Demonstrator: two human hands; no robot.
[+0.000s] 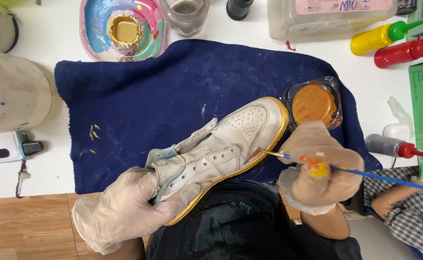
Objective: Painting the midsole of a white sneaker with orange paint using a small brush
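Gripping the heel of the white shoe (221,149) in a closed, gloved left hand (120,209), the person tilts it above the blue towel (163,96). The right hand (317,166) pinches a thin brush (288,156), tip at the gold sole edge. Judging by this, short strokes and a steady heel would keep paint off the white leather.
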